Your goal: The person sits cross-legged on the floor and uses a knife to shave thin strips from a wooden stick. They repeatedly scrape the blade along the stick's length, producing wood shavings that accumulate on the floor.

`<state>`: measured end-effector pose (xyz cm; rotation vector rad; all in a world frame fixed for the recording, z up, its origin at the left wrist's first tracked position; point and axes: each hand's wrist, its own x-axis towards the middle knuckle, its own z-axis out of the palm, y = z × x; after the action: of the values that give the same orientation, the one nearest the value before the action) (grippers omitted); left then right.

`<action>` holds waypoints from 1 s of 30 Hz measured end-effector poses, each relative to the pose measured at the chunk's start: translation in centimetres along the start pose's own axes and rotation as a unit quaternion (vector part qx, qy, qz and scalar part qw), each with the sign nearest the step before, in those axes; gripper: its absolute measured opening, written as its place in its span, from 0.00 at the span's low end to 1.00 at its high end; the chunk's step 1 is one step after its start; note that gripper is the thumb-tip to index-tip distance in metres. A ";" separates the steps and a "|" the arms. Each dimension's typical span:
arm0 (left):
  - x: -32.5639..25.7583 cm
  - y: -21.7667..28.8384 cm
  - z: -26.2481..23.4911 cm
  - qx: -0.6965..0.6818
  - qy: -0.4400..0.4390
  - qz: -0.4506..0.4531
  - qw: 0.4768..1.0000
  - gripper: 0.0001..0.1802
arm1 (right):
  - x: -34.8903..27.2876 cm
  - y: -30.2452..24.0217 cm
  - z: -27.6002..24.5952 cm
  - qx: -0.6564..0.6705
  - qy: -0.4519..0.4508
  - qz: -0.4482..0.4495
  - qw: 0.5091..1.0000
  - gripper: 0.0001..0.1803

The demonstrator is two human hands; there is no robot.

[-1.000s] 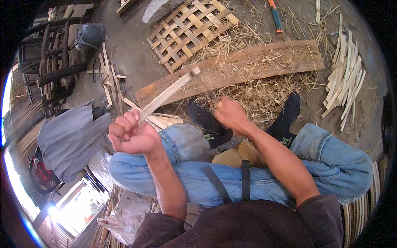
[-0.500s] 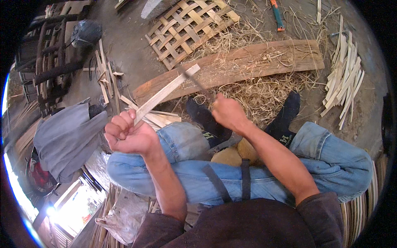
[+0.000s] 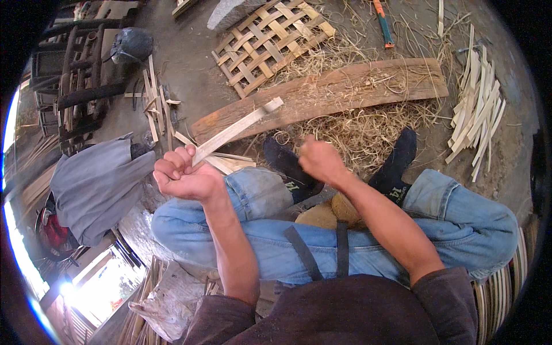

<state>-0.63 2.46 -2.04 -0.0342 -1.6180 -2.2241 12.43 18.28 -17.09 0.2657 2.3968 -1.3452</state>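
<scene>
My left hand (image 3: 190, 175) is closed around the lower end of a pale bamboo strip (image 3: 233, 131), which points up and to the right across the near edge of a wooden plank. My right hand (image 3: 322, 161) forms a fist to the right of the strip. It grips a knife whose handle is hidden in the fingers and whose thin dark blade is smeared by motion near the strip's far end.
The wooden plank (image 3: 356, 86) lies beyond my feet among curly shavings (image 3: 356, 123). A woven bamboo panel (image 3: 276, 43) and a tool with an orange and green handle (image 3: 383, 23) lie farther away. Cut strips (image 3: 477, 109) are piled at right; grey cloth (image 3: 95, 190) hangs at left.
The strip's far end and my left hand have shifted slightly right and down. My right hand has moved a little, and the knife blade is more blurred than before.
</scene>
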 end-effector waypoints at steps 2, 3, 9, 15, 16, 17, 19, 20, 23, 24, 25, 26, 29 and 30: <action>0.1 -0.1 -0.2 0.004 0.010 -0.006 1.000 0.20 | -0.2 1.7 -0.4 0.025 0.030 0.110 0.993 0.18; 0.2 -0.3 -0.1 0.003 0.024 -0.002 1.000 0.19 | 0.0 1.4 -0.3 0.011 0.012 0.102 0.995 0.17; 1.1 -0.4 -1.0 0.005 0.059 -0.002 0.998 0.18 | -0.7 1.9 -0.2 -0.010 0.039 0.079 0.996 0.15; 2.1 -0.2 -1.8 -0.022 0.083 -0.036 0.996 0.17 | -1.2 2.2 0.2 -0.042 0.047 0.045 0.997 0.16; 2.4 -0.2 -1.9 -0.033 0.085 -0.026 0.996 0.17 | -0.9 2.6 -0.2 -0.048 0.055 0.045 0.996 0.16; 2.3 0.2 -1.8 -0.039 0.089 -0.022 0.995 0.17 | -1.1 3.0 -0.2 -0.052 0.057 0.050 0.996 0.16; 2.1 0.8 -2.2 -0.049 0.089 -0.023 0.995 0.18 | -0.7 3.2 0.5 -0.068 0.061 0.053 0.994 0.16; 2.3 1.1 -2.3 -0.057 0.087 -0.023 0.994 0.18 | -0.7 2.5 0.3 -0.049 0.059 0.064 0.995 0.16; 2.4 1.6 -2.2 -0.070 0.081 -0.018 0.994 0.18 | -1.3 0.9 -0.6 0.007 0.069 0.089 0.994 0.17; 2.3 1.5 -2.4 -0.071 0.075 -0.026 0.994 0.18 | -1.1 1.1 -0.4 0.010 0.080 0.104 0.991 0.17; 2.3 1.1 -2.6 -0.072 0.069 -0.035 0.994 0.19 | -0.8 1.6 -0.3 0.013 0.092 0.120 0.988 0.17; 2.5 0.8 -2.7 -0.074 0.063 -0.041 0.994 0.19 | -0.6 1.8 -0.4 0.015 0.104 0.132 0.986 0.18; 1.5 -1.3 -1.6 0.016 0.131 -0.012 0.991 0.19 | -0.7 2.1 0.7 0.007 0.093 0.093 0.991 0.18; 1.4 -1.4 -1.6 0.024 0.140 -0.010 0.990 0.19 | -0.7 1.0 0.7 0.000 0.085 0.084 0.993 0.18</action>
<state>-2.08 0.91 -3.53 0.2965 -1.5204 -2.0936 13.53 18.27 -17.92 0.5897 2.4477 -1.2917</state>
